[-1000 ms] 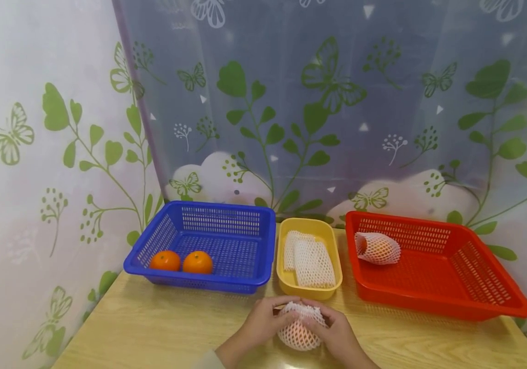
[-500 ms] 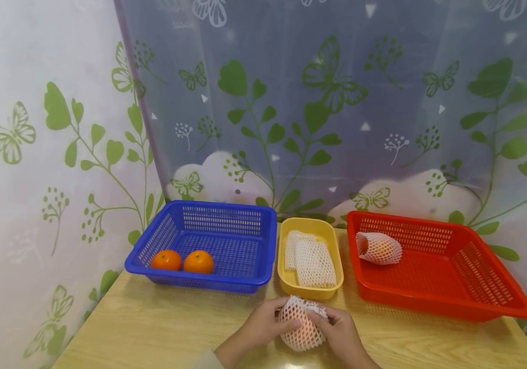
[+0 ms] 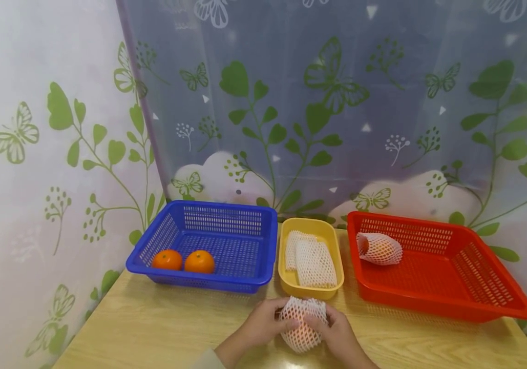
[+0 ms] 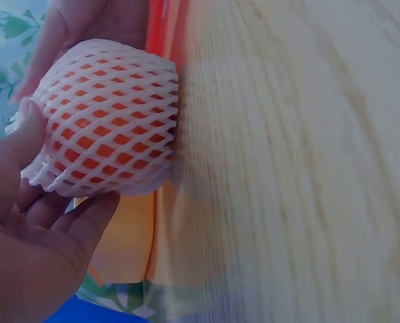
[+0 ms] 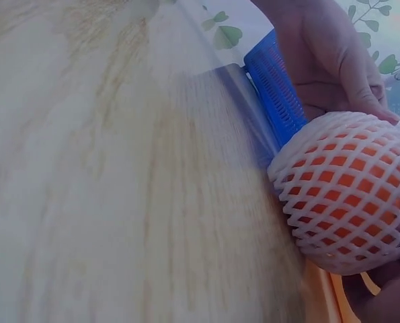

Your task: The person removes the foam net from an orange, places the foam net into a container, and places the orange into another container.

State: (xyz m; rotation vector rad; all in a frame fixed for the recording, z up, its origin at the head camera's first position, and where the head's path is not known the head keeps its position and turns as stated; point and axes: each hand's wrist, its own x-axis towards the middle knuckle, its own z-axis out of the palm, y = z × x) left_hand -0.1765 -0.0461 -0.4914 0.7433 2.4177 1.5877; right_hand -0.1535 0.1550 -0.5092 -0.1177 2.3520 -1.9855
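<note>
An orange in a white foam net sleeve (image 3: 303,335) is held between both hands near the table's front edge. My left hand (image 3: 263,324) grips its left side, thumb pressed on the front of the net. On the right side my right hand (image 3: 338,330) grips it the same way, the two thumbs close together. In the left wrist view the foam net (image 4: 112,128) wraps round the fruit, with orange skin showing through the mesh. The right wrist view shows the net's lower edge (image 5: 347,252) close over the tabletop.
A blue basket (image 3: 226,281) with two bare oranges (image 3: 199,262) stands at the left. Behind the hands, a yellow tray (image 3: 311,293) holds flat foam nets (image 3: 316,264). At the right, a red basket (image 3: 429,302) contains one netted fruit (image 3: 383,249). A patterned curtain hangs behind.
The fingers shift along the sleeve's upper edge, which now stands up more evenly around the top. Both hands keep hold of the orange in nearly the same place.
</note>
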